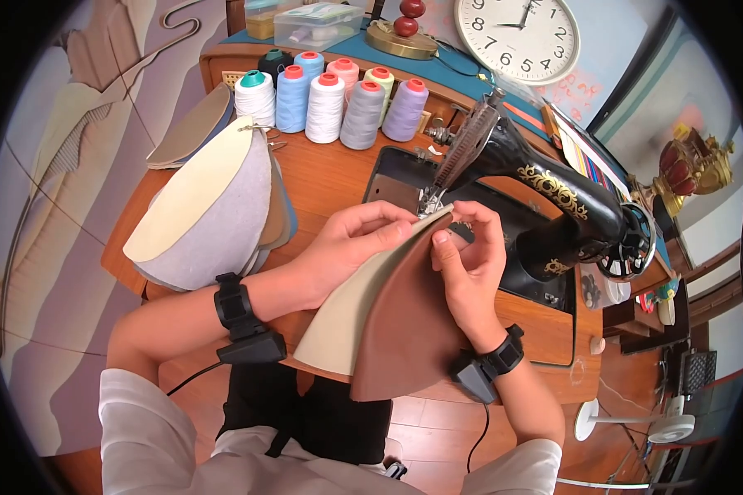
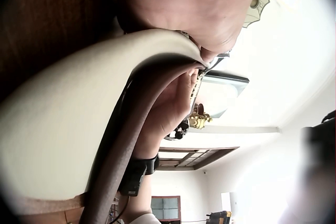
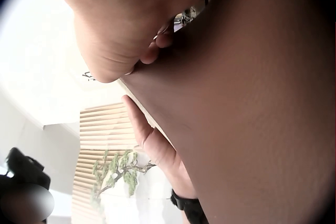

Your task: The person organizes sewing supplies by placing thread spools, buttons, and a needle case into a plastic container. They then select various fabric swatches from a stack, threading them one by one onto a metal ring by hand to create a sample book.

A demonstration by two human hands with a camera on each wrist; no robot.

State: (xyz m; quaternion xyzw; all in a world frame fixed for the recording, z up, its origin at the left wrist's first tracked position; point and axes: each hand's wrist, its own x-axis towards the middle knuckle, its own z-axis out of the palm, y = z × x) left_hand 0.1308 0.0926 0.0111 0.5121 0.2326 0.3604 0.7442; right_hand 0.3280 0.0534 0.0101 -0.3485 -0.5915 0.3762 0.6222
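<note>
Two curved leather-like panels, one cream (image 1: 336,326) and one brown (image 1: 413,330), come together at their narrow upper tip just in front of the presser foot of a black sewing machine (image 1: 504,148). My left hand (image 1: 347,252) holds the cream panel near that tip, thumb on top. My right hand (image 1: 476,276) pinches the brown panel's upper edge between thumb and fingers. Lower down the panels spread apart, their wide ends hanging past the table edge. In the left wrist view a gap opens between the cream panel (image 2: 68,113) and the brown panel (image 2: 126,140).
Several thread cones (image 1: 325,107) stand behind the work at the table's back left. A stack of curved grey and cream panels (image 1: 206,214) lies left of my left hand. Behind are a round clock (image 1: 518,37), a lamp base (image 1: 400,40) and a clear plastic box (image 1: 314,29).
</note>
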